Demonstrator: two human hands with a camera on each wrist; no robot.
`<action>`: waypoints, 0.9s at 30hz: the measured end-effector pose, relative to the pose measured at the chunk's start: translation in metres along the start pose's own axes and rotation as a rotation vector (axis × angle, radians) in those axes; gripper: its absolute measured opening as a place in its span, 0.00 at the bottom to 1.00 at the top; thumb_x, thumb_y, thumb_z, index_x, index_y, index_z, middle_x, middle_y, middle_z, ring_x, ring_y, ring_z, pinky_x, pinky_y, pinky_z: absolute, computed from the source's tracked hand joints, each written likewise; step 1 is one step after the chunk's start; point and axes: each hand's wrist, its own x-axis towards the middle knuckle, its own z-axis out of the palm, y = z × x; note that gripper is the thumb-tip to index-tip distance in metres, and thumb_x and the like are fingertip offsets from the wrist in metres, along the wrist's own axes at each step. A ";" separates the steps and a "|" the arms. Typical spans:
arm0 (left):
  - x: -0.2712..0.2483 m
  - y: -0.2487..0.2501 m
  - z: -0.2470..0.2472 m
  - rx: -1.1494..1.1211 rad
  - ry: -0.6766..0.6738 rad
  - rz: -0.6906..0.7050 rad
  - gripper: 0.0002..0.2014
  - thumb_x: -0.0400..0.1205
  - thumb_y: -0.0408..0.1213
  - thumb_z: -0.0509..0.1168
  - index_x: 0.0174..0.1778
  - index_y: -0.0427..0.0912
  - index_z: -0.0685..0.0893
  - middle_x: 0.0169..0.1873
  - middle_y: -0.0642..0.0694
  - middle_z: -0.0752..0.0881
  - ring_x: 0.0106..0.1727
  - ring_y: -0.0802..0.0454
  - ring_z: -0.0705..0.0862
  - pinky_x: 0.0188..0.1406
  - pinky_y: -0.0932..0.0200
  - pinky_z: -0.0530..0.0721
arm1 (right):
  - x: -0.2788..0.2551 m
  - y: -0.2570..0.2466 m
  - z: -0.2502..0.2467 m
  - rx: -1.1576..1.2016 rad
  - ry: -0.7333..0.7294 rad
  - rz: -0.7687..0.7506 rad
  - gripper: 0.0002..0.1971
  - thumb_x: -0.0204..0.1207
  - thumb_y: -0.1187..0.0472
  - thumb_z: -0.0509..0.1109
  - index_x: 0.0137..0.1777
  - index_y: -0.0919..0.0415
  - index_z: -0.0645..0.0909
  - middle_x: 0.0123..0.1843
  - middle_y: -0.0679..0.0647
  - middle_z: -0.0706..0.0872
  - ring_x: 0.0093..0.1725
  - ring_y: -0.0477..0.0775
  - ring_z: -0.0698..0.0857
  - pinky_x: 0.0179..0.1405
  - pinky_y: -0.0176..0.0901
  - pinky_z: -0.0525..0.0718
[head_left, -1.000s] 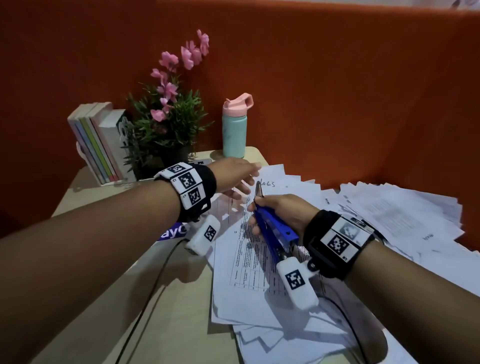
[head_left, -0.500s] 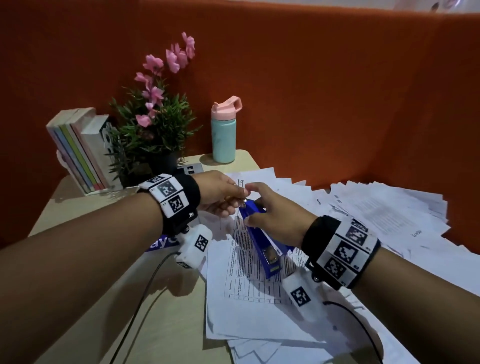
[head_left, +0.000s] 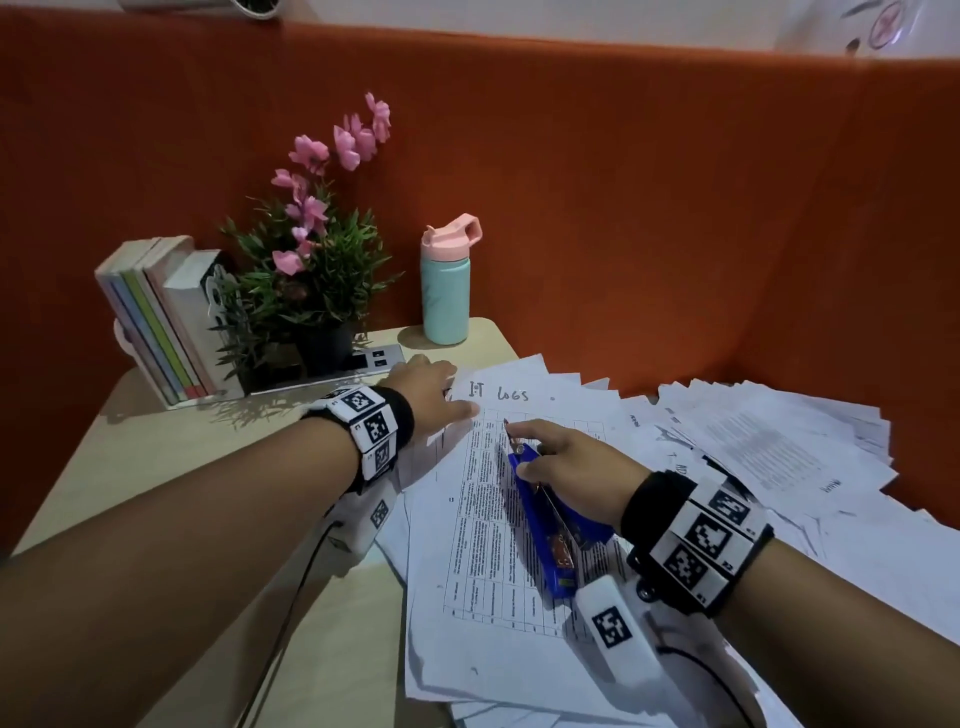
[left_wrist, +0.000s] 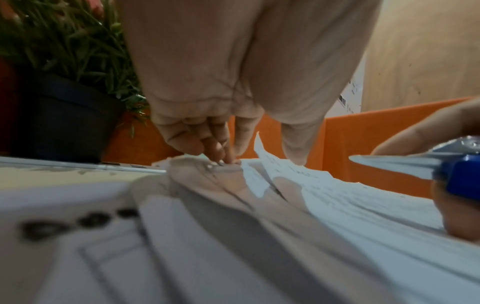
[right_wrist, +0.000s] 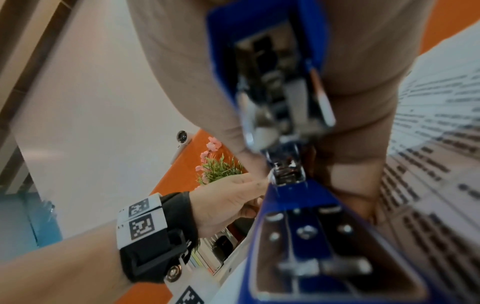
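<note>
A stack of printed sheets (head_left: 483, 571), its top one headed "IT LOGS", lies on the table in front of me. My left hand (head_left: 447, 395) is at the stack's top-left corner. In the left wrist view its curled fingers (left_wrist: 221, 152) and thumb pinch a raised corner of the paper (left_wrist: 262, 152). My right hand (head_left: 524, 449) grips a blue stapler (head_left: 540, 514) that lies along the sheet, its metal nose pointing toward the corner. In the right wrist view the stapler (right_wrist: 298, 197) gapes open in my palm.
Upright books (head_left: 156, 322), a potted plant with pink flowers (head_left: 311, 270) and a teal bottle with a pink lid (head_left: 445, 291) stand at the back of the table (head_left: 182, 467). More loose papers (head_left: 753, 441) fan out to the right. An orange partition (head_left: 623, 208) walls the desk.
Half a second ago the stapler's nose met my left hand at the paper corner. The stapler has drawn back toward me and now lies on the sheet. My left hand stays at the corner.
</note>
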 end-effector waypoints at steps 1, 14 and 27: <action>0.001 0.003 -0.001 -0.005 -0.004 0.006 0.32 0.77 0.65 0.66 0.70 0.46 0.77 0.64 0.42 0.80 0.66 0.39 0.78 0.64 0.45 0.79 | 0.000 0.000 0.000 0.004 -0.003 0.002 0.22 0.84 0.57 0.64 0.76 0.41 0.72 0.46 0.50 0.83 0.39 0.54 0.82 0.42 0.46 0.79; -0.023 0.014 -0.031 -0.480 0.221 0.025 0.14 0.73 0.46 0.68 0.37 0.37 0.84 0.47 0.42 0.86 0.47 0.44 0.84 0.45 0.54 0.80 | -0.016 -0.015 -0.012 0.001 -0.015 -0.059 0.21 0.84 0.59 0.64 0.71 0.34 0.75 0.56 0.57 0.88 0.47 0.65 0.87 0.48 0.54 0.86; -0.079 -0.038 -0.008 -0.201 -0.187 0.034 0.31 0.76 0.51 0.76 0.75 0.59 0.75 0.65 0.46 0.76 0.62 0.46 0.79 0.63 0.51 0.81 | -0.025 -0.035 0.002 -0.597 -0.056 -0.159 0.23 0.82 0.51 0.68 0.77 0.43 0.72 0.68 0.51 0.81 0.57 0.50 0.82 0.51 0.39 0.81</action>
